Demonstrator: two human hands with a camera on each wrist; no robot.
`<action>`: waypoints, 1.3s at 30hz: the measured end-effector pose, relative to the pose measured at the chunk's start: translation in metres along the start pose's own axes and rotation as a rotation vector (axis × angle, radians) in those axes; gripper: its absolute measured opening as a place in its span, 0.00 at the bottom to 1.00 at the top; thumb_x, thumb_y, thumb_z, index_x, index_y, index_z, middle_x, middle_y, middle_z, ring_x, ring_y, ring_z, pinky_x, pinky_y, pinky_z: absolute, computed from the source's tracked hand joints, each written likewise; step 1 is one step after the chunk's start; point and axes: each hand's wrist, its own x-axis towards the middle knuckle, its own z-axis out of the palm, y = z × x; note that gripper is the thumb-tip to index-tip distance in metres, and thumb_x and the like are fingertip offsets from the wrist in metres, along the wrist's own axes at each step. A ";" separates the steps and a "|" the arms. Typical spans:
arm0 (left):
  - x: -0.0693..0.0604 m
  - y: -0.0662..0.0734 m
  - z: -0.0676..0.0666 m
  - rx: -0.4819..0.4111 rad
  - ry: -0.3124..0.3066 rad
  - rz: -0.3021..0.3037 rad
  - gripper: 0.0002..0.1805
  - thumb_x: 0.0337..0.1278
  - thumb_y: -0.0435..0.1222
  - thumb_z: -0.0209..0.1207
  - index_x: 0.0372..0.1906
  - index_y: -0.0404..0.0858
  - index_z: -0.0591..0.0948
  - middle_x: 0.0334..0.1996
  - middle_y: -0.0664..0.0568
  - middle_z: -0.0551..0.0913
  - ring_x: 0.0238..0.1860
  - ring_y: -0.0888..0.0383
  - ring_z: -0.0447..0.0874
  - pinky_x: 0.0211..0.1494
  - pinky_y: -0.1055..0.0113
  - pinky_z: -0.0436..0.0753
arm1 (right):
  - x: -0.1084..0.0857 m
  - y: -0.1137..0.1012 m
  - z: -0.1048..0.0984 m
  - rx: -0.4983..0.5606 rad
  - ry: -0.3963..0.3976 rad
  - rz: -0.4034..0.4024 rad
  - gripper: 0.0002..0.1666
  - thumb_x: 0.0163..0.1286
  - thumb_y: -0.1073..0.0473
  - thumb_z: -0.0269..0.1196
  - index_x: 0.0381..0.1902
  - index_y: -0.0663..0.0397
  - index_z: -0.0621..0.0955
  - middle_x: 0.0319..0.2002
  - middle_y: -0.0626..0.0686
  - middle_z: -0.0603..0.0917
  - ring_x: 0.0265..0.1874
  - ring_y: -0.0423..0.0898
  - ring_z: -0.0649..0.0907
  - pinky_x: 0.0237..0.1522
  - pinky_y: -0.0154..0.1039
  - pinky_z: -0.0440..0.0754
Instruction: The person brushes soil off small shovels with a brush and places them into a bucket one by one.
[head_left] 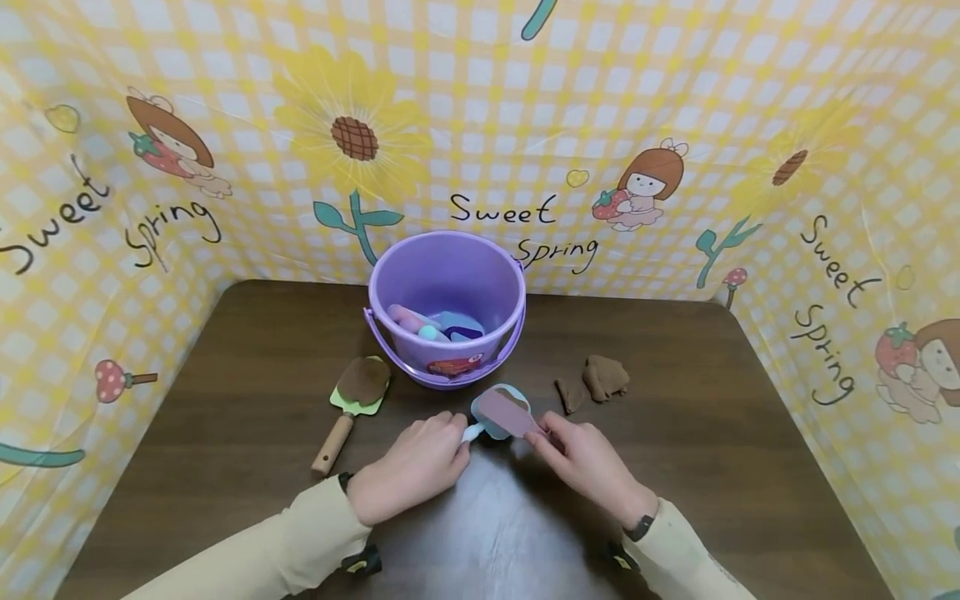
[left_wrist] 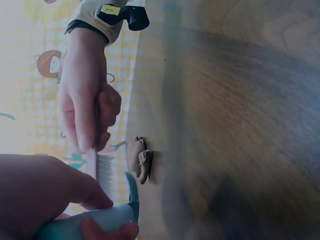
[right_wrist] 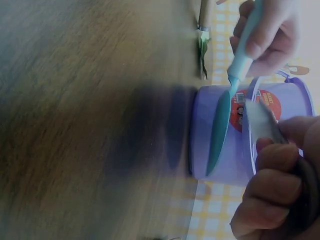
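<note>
My left hand (head_left: 420,457) grips the handle of a light blue toy shovel (right_wrist: 219,131), whose blade is held above the table in front of the purple bucket. Some brown clay (head_left: 519,400) shows on the blade, partly hidden under a flat pink tool (head_left: 506,415). My right hand (head_left: 588,465) pinches that tool at its near end. Its blade overlaps the shovel in the head view; whether the two touch I cannot tell. The left wrist view shows a ridged face on the pink tool.
The purple bucket (head_left: 447,250) with pastel toy tools inside stands at the back middle. On the left lies a green spatula with a wooden handle (head_left: 332,444), bearing a round brown clay piece (head_left: 364,381). Brown clay lumps (head_left: 604,378) sit on the table (head_left: 720,467) at right.
</note>
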 end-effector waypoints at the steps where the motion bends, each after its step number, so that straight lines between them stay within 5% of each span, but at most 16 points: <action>1: 0.001 0.001 0.001 0.007 0.014 0.010 0.12 0.57 0.29 0.65 0.26 0.35 0.73 0.21 0.51 0.69 0.18 0.54 0.70 0.20 0.59 0.71 | 0.000 0.000 0.001 -0.008 -0.003 -0.022 0.13 0.76 0.53 0.66 0.31 0.44 0.75 0.19 0.35 0.65 0.16 0.30 0.64 0.19 0.29 0.62; 8: 0.005 0.002 0.002 0.022 0.049 0.044 0.12 0.56 0.29 0.67 0.24 0.35 0.74 0.20 0.50 0.68 0.17 0.53 0.70 0.19 0.58 0.71 | 0.001 0.005 0.006 -0.150 0.056 -0.036 0.13 0.74 0.53 0.68 0.31 0.44 0.76 0.18 0.35 0.66 0.15 0.31 0.64 0.18 0.31 0.63; 24: 0.007 -0.001 0.004 0.052 0.120 0.088 0.11 0.58 0.30 0.69 0.26 0.34 0.78 0.20 0.50 0.69 0.18 0.53 0.71 0.19 0.59 0.71 | 0.003 0.010 0.012 -0.019 0.101 0.155 0.08 0.74 0.57 0.68 0.35 0.49 0.81 0.19 0.40 0.70 0.15 0.35 0.68 0.19 0.32 0.66; 30: 0.007 0.000 0.007 0.044 0.097 0.065 0.12 0.60 0.31 0.69 0.26 0.35 0.77 0.20 0.50 0.68 0.18 0.54 0.71 0.19 0.59 0.71 | 0.002 0.008 0.018 -0.066 0.177 0.212 0.11 0.77 0.56 0.64 0.33 0.53 0.78 0.19 0.43 0.70 0.15 0.37 0.68 0.17 0.33 0.67; 33: 0.006 0.000 0.008 0.043 0.094 0.054 0.11 0.60 0.31 0.68 0.26 0.34 0.77 0.20 0.50 0.68 0.18 0.53 0.71 0.19 0.59 0.71 | 0.001 0.010 0.018 -0.078 0.206 0.153 0.12 0.76 0.57 0.66 0.32 0.51 0.77 0.18 0.41 0.68 0.15 0.35 0.66 0.18 0.33 0.66; 39: 0.007 0.001 0.008 0.045 0.111 0.048 0.11 0.58 0.30 0.68 0.26 0.33 0.77 0.21 0.48 0.70 0.19 0.51 0.73 0.20 0.56 0.74 | 0.000 0.011 0.018 -0.166 0.137 -0.046 0.14 0.73 0.55 0.69 0.30 0.47 0.75 0.18 0.37 0.67 0.15 0.32 0.66 0.19 0.31 0.65</action>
